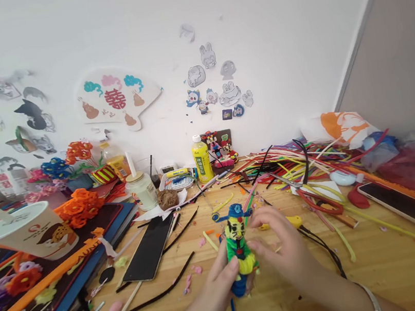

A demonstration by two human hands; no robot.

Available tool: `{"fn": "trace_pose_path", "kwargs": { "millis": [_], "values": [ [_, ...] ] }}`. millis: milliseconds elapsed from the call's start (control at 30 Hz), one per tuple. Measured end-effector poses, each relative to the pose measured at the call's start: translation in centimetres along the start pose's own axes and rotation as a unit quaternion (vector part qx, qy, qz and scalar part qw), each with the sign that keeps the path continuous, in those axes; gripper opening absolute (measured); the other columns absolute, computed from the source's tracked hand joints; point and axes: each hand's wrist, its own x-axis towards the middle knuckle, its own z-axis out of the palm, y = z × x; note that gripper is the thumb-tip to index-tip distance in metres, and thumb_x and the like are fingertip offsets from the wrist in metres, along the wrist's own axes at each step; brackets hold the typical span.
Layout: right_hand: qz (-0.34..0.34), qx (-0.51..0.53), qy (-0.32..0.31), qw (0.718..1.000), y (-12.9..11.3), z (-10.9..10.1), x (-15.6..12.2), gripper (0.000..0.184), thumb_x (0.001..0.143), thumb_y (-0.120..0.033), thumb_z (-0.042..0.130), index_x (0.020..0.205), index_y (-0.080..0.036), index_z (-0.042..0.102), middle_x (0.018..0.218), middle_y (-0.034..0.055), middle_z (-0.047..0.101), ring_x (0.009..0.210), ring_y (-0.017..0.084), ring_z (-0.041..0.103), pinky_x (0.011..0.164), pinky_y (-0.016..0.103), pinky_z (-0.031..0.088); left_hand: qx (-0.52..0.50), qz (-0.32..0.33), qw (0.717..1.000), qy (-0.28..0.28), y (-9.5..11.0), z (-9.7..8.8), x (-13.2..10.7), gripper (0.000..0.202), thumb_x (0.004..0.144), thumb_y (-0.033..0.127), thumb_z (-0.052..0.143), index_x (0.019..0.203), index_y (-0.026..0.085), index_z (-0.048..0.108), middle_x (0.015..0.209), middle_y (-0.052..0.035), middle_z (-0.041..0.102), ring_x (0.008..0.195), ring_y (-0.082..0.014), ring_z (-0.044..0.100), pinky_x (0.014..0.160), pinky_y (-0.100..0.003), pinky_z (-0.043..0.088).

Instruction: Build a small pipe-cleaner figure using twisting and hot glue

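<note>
A small figurine (241, 254) with a blue winged hat, yellow face, green robe, yellow waist and blue base stands upright above the table, facing me. My left hand (223, 272) is wrapped around its lower body from the left, thumb across the front. My right hand (279, 243) is beside the figurine's right side, fingers curled, thumb and forefinger apart. The fingertips are near the hat's wing and the shoulder; whether they touch I cannot tell. Behind the hat, pink and green strips (251, 195) slant upward.
A black phone (149, 250) lies left of the hands, and another phone (410, 206) lies far right. Scissors (319, 198) and a heap of coloured strips (271, 164) are behind. A yellow bottle (202, 161), a glass jar (142, 191) and a paper cup (35, 230) stand around.
</note>
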Motion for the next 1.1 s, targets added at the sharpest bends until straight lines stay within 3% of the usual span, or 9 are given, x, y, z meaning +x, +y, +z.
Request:
{"fn": "trace_pose_path", "kwargs": {
  "millis": [67, 133, 300, 433, 567, 867, 1100],
  "values": [
    [0.082, 0.066, -0.014, 0.994, 0.4, 0.6, -0.1, 0.014, 0.076, -0.024, 0.057, 0.087, -0.020, 0.049, 0.079, 0.0021, 0.059, 0.074, 0.016, 0.058, 0.066, 0.029, 0.048, -0.008, -0.012, 1.000, 0.024, 0.1, 0.7, 0.2, 0.041, 0.078, 0.048, 0.051, 0.106, 0.018, 0.055, 0.062, 0.0016, 0.054, 0.049, -0.0087, 0.045, 0.050, -0.021, 0.034],
    [0.146, 0.129, -0.037, 0.980, 0.6, 1.0, -0.3, 0.019, 0.072, -0.022, 0.058, 0.089, -0.020, 0.047, 0.076, 0.0002, 0.060, 0.068, 0.015, 0.058, 0.061, 0.027, 0.049, -0.006, -0.032, 0.998, 0.056, 0.5, 1.2, 0.4, 0.039, 0.078, 0.048, 0.050, 0.099, 0.015, 0.057, 0.060, 0.0000, 0.055, 0.048, -0.0101, 0.048, 0.048, -0.022, 0.036],
    [0.243, 0.165, -0.075, 0.953, 0.3, 1.1, -0.3, 0.020, 0.068, -0.020, 0.061, 0.084, -0.021, 0.049, 0.078, -0.0007, 0.057, 0.079, 0.017, 0.057, 0.073, 0.030, 0.046, -0.021, -0.031, 0.998, 0.050, 0.9, 1.2, 0.6, 0.030, 0.074, 0.042, 0.058, 0.083, 0.014, 0.061, 0.061, -0.0018, 0.057, 0.056, -0.0155, 0.057, 0.054, -0.028, 0.044],
    [0.252, 0.199, -0.104, 0.942, 0.2, 0.9, -0.2, 0.022, 0.066, -0.018, 0.063, 0.084, -0.021, 0.050, 0.080, -0.0011, 0.056, 0.081, 0.017, 0.055, 0.076, 0.031, 0.043, -0.012, -0.029, 0.999, 0.026, 1.1, 0.8, 0.6, 0.025, 0.075, 0.037, 0.060, 0.079, 0.013, 0.063, 0.065, -0.0031, 0.059, 0.060, -0.0153, 0.059, 0.059, -0.029, 0.047],
    [0.260, 0.233, -0.124, 0.929, 0.6, 0.9, -0.1, 0.029, 0.062, -0.019, 0.067, 0.086, -0.021, 0.050, 0.084, -0.0005, 0.057, 0.082, 0.017, 0.054, 0.077, 0.032, 0.043, 0.011, -0.035, 0.999, 0.009, 1.5, 0.8, 0.8, 0.029, 0.073, 0.039, 0.061, 0.087, 0.014, 0.063, 0.069, -0.0039, 0.062, 0.059, -0.0159, 0.060, 0.062, -0.031, 0.048],
    [0.263, 0.201, -0.139, 0.933, 0.4, 0.7, 0.0, 0.032, 0.061, -0.018, 0.068, 0.088, -0.021, 0.051, 0.090, 0.0012, 0.057, 0.090, 0.019, 0.052, 0.082, 0.034, 0.040, 0.067, -0.038, 0.997, -0.014, 1.2, -0.2, 1.0, 0.043, 0.075, 0.040, 0.058, 0.113, 0.020, 0.054, 0.087, -0.0063, 0.064, 0.064, -0.0159, 0.061, 0.065, -0.031, 0.047],
    [0.260, 0.154, -0.117, 0.946, -0.1, 0.8, 0.0, 0.030, 0.060, -0.015, 0.066, 0.087, -0.021, 0.054, 0.087, 0.0001, 0.059, 0.086, 0.019, 0.055, 0.079, 0.032, 0.042, 0.163, -0.018, 0.986, -0.023, 1.6, -1.0, 1.2, 0.042, 0.077, 0.041, 0.056, 0.114, 0.022, 0.056, 0.098, -0.0062, 0.062, 0.083, -0.0193, 0.057, 0.068, -0.027, 0.043]
  ]
}}
